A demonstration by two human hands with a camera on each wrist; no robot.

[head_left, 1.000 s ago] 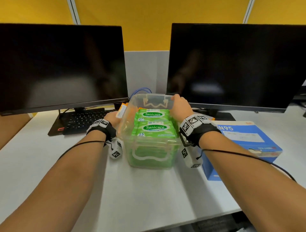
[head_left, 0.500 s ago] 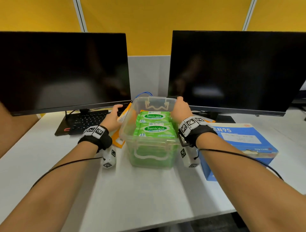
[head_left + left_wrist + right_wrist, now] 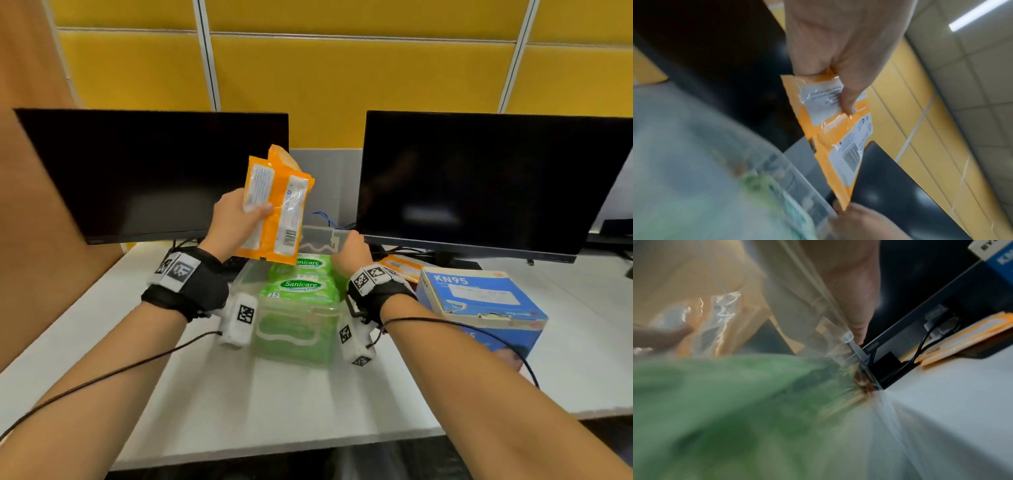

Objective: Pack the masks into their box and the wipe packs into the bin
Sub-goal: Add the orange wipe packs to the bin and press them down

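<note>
My left hand (image 3: pixel 236 222) holds two orange mask packets (image 3: pixel 277 205) upright in the air, above the far left corner of the clear plastic bin (image 3: pixel 294 329). In the left wrist view the thumb (image 3: pixel 846 100) presses on the packet's (image 3: pixel 838 138) white label. Green Sanicare wipe packs (image 3: pixel 301 286) fill the bin. My right hand (image 3: pixel 351 251) grips the bin's far right rim, thumb outside the wall (image 3: pixel 857 327). The blue KN95 mask box (image 3: pixel 479 308) sits to the right, its lid flap down. More orange packets (image 3: pixel 399 267) lie behind it.
Two dark monitors (image 3: pixel 154 171) (image 3: pixel 496 178) stand at the back of the white desk (image 3: pixel 308 404). A keyboard (image 3: pixel 233 263) lies under the left monitor. Cables (image 3: pixel 920 344) run by the right monitor's foot. A wooden panel (image 3: pixel 34 171) bounds the left side.
My left hand has risen from the desk beside the bin, lifting the orange packets into the air. My right hand has stayed on the bin's rim.
</note>
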